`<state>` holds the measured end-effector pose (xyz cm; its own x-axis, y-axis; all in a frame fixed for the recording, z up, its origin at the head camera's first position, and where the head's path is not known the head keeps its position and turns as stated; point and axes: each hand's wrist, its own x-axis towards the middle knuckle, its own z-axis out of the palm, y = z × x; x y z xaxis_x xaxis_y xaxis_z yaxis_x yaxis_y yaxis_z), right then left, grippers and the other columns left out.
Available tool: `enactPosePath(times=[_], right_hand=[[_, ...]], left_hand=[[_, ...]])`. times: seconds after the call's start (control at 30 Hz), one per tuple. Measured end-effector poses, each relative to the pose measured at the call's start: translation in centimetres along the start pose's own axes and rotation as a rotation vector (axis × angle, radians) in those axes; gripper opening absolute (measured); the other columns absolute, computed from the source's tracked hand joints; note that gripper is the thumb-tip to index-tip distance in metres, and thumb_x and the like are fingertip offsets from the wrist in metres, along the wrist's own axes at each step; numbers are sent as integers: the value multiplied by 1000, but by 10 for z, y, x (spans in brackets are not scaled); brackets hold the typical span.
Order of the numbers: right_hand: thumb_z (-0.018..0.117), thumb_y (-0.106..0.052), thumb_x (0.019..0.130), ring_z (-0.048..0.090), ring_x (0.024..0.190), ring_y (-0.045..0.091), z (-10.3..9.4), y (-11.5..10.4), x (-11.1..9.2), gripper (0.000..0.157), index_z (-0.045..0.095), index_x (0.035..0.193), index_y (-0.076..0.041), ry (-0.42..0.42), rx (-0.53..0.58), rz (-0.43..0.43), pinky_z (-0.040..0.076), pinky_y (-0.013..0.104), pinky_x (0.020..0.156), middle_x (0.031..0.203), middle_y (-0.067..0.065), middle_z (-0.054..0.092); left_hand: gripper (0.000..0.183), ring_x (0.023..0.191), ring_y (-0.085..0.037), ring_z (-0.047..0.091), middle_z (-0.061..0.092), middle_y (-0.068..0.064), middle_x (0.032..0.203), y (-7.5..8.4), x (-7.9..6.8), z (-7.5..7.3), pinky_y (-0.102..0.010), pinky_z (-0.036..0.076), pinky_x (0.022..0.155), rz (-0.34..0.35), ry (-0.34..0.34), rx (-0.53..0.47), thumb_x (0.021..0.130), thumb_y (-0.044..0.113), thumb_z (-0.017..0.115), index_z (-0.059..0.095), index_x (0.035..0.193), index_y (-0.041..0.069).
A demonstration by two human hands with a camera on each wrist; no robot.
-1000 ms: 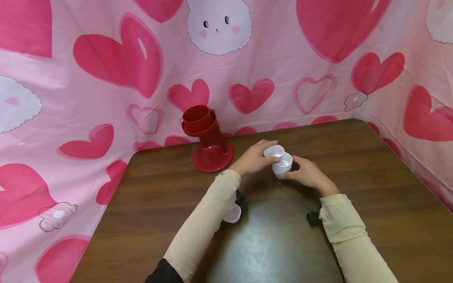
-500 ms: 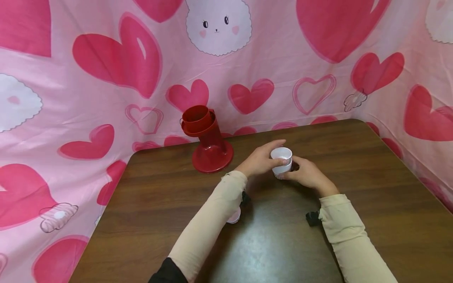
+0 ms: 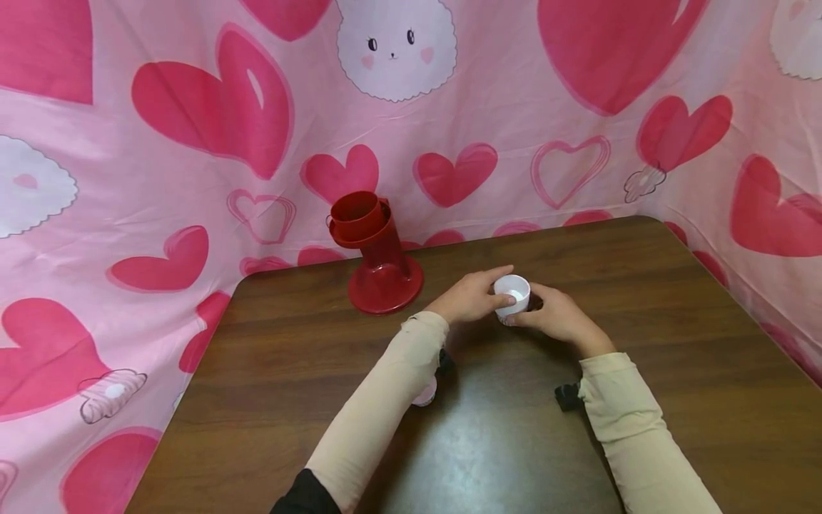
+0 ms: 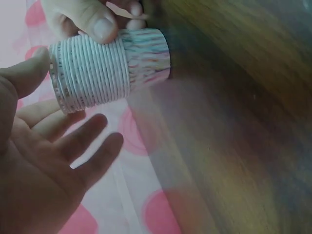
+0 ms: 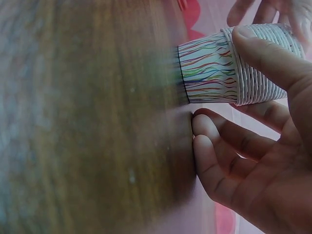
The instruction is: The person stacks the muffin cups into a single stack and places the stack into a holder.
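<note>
A stack of nested white paper cups (image 3: 511,287) with thin coloured streaks stands on the table between both hands. My right hand (image 3: 565,319) holds the stack from the right, its thumb laid along the side in the right wrist view. At the rim, my left hand (image 3: 472,294) has its thumb (image 4: 36,61) on one side and fingers on the other; its remaining fingers are spread. The stacked rims (image 4: 90,73) form close ridges above the patterned bottom cup (image 5: 207,70). Another pale cup (image 3: 425,392) is partly hidden behind the left forearm.
A red stand with a cylinder top (image 3: 385,278) stands at the back left of the brown wooden table (image 3: 289,371). Pink heart-patterned cloth (image 3: 514,107) hangs behind and along the sides.
My left hand has moved right and then down, bringing the cup it held into the stack held by the right hand. The right hand has stayed in place.
</note>
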<state>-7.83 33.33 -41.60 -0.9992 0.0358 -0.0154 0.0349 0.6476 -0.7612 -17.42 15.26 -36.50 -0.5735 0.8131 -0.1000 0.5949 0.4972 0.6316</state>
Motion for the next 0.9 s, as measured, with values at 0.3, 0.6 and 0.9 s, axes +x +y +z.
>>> enactPosePath(times=[0.3, 0.6, 0.9], right_hand=[[84, -36, 84, 59, 108, 36, -7, -2, -3, 66, 59, 133, 2, 6, -18, -3, 46, 56, 92, 121, 21, 65], [84, -36, 84, 59, 108, 39, -9, -7, -5, 67, 58, 132, 4, 7, -35, -13, 46, 59, 92, 121, 24, 65], [83, -38, 84, 59, 107, 35, -1, -4, -2, 69, 58, 134, 3, -11, 3, 3, 47, 55, 91, 120, 20, 65]], left_hand=[[64, 129, -15, 51, 51, -4, 149, 14, 0, 3, -31, 39, 108, -24, -4, 94, 98, 36, 67, 45, 154, 14], [64, 127, -16, 53, 53, -1, 147, 18, -1, 3, -36, 44, 104, -73, 19, 177, 96, 43, 67, 48, 153, 20], [71, 139, -22, 43, 44, -5, 155, 20, -18, -16, -43, 38, 110, -40, -30, 257, 96, 41, 69, 40, 156, 17]])
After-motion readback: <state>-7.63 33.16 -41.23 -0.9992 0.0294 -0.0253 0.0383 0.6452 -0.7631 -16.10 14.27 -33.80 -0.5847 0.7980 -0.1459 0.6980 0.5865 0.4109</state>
